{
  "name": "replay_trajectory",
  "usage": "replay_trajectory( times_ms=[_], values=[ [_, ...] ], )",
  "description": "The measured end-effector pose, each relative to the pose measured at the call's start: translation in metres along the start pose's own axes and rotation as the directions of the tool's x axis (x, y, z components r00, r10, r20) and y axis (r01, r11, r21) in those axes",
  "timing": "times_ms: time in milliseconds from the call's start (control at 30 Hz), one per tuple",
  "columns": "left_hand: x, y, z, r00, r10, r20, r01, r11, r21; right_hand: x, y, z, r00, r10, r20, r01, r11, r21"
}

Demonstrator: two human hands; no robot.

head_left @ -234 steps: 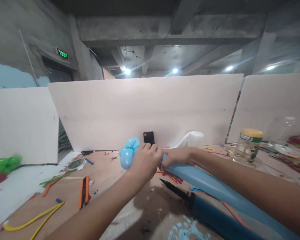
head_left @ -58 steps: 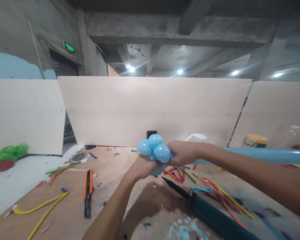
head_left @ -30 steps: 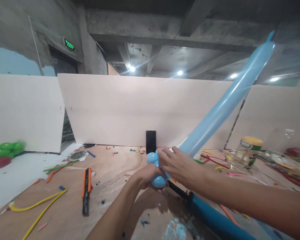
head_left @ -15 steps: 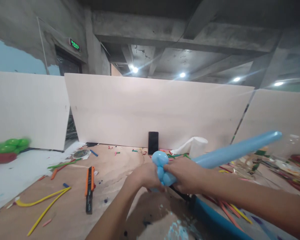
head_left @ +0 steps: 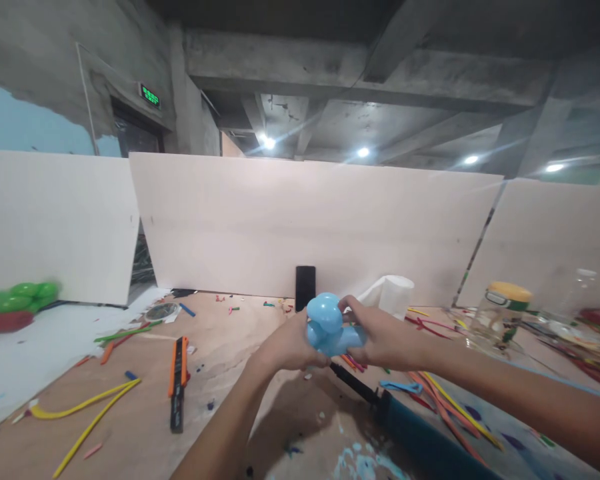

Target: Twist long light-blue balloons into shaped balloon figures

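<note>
A light blue balloon (head_left: 326, 313), twisted into several round bubbles, is held between my two hands above the middle of the table. My left hand (head_left: 295, 343) grips its left and lower side, with some fingers hidden behind the bubbles. On the right, my right hand (head_left: 375, 333) has its fingers wrapped round a blue segment, the thumb and forefinger near the top bubble. Just below and to the right of the hands lies a dark blue pump (head_left: 425, 433) with a black nozzle (head_left: 353, 383).
A black phone (head_left: 305, 288) leans on the white board (head_left: 290, 220). Behind my right hand stands a white paper roll (head_left: 397, 297). An orange and black cutter (head_left: 178, 383), yellow balloons (head_left: 93, 417) and a yellow-lidded jar (head_left: 503, 313) lie or stand about.
The long straight blue length that pointed right is no longer visible there, uncovering the yellow-lidded jar. My right hand has shifted slightly up, and the bubbles have turned between my hands.
</note>
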State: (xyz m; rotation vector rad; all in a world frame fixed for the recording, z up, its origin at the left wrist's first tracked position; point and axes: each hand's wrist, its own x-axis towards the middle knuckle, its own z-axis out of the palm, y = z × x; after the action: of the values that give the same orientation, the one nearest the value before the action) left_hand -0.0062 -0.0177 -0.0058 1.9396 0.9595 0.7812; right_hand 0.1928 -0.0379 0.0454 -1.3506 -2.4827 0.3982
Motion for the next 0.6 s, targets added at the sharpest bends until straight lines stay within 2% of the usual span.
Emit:
replay_trajectory(
  times_ms=[100,233,333,400,500,600],
  values=[
    [0.001,0.0,-0.002,0.999,-0.011,0.049,0.011,1.0,0.001,-0.001,-0.002,-0.003,0.999,-0.039,0.012,0.04,0.999,-0.01],
    [-0.001,0.001,-0.004,1.0,0.002,-0.027,-0.004,0.999,-0.044,-0.003,-0.008,-0.007,0.996,-0.092,0.004,0.092,0.989,-0.119],
    [-0.003,0.003,-0.005,0.999,-0.037,-0.018,0.035,0.996,-0.084,-0.005,-0.015,-0.009,0.995,-0.095,0.009,0.096,0.991,-0.095],
    [-0.005,0.005,-0.005,0.999,-0.043,-0.008,0.042,0.995,-0.088,-0.006,-0.019,-0.008,0.997,-0.082,-0.007,0.081,0.992,-0.098],
    [-0.006,0.009,-0.006,0.999,-0.001,-0.048,-0.002,0.997,-0.072,-0.008,-0.022,-0.007,0.997,-0.046,-0.057,0.037,0.988,-0.152],
    [-0.008,0.012,-0.007,0.995,0.039,-0.094,-0.044,0.997,-0.056,-0.012,-0.02,-0.005,0.997,0.037,-0.067,-0.051,0.977,-0.205]
  ],
)
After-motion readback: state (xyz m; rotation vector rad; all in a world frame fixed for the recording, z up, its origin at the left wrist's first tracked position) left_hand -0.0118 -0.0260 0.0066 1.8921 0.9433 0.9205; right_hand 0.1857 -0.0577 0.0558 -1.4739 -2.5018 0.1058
